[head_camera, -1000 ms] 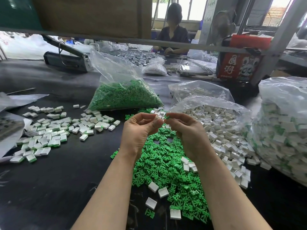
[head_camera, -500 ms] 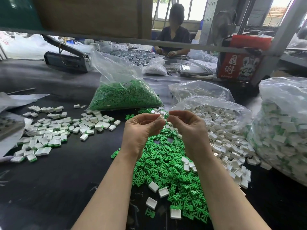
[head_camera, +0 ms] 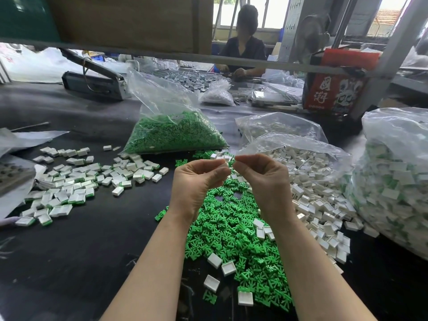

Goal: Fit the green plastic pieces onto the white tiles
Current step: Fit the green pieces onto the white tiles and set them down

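Both hands are raised above the loose green pile (head_camera: pixel 234 230), which serves as landmark on the black counter (head_camera: pixel 76 258).

Left hand (head_camera: pixel 196 181): fingers curled, grip clamped on a white tile (head_camera: pixel 222 162) at the fingertips; only a corner of the tile shows.

Right hand (head_camera: pixel 264 179): fingers curled, tips pinched together and meeting the left hand's. A speck of green (head_camera: pixel 230 163) shows between the two hands, probably the green piece going onto the tile. Cannot tell for certain that the right grip holds it, nor how far it is seated.

Supply:
- Unfitted white tiles (head_camera: pixel 324 205) spill from an open bag just right of the pile; a few lie on the pile itself.
- Bag of green pieces (head_camera: pixel 176 133) sits behind the pile.
- Finished tiles (head_camera: pixel 76 181), green edge showing, lie well left of the pile.
- A large bag (head_camera: pixel 393 181) of mixed white and green stands at far right.

Judged step: pressing one piece into one tile, mid-air.

Risks:
- Piece is small and mostly hidden by fingertips; if it goes in skewed or rotated it may jam or seat only partly.
- Pinch is at the very tips; a slip would drop piece or tile into the pile below, where an unfinished one is hard to tell from loose stock.
- A half-seated tile tossed left would contaminate the finished lot.
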`<act>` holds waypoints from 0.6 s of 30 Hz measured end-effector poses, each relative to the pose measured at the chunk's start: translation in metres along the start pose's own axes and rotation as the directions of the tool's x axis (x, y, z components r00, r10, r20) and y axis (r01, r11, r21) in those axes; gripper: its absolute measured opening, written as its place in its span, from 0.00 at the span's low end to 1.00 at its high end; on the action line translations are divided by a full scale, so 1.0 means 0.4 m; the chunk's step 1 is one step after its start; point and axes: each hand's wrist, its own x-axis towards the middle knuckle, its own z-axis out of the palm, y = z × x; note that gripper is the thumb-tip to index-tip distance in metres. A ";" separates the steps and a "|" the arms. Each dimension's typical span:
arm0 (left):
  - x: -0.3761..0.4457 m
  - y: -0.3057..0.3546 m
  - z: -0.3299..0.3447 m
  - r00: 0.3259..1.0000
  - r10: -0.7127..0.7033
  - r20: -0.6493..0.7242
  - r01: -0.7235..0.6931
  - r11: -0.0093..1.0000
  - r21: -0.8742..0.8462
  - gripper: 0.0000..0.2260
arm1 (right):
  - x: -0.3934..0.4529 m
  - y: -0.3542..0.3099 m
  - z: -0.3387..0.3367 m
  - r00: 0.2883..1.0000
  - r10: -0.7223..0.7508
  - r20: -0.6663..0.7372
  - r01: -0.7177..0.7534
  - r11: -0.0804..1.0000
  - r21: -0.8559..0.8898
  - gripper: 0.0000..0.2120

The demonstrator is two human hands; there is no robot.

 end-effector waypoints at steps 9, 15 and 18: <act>0.001 -0.001 -0.007 1.000 -0.005 0.017 0.005 1.000 0.014 0.09 | -0.001 -0.003 0.002 1.000 -0.008 -0.003 0.008 0.999 -0.051 0.06; -0.001 0.000 -0.009 0.999 -0.012 0.030 0.012 1.000 0.007 0.09 | 0.002 -0.004 -0.002 1.000 -0.004 0.017 0.005 0.997 -0.075 0.07; -0.001 -0.002 -0.009 0.999 -0.021 0.026 0.021 1.000 0.001 0.09 | 0.004 -0.002 -0.004 1.000 -0.012 0.016 0.014 0.995 -0.097 0.07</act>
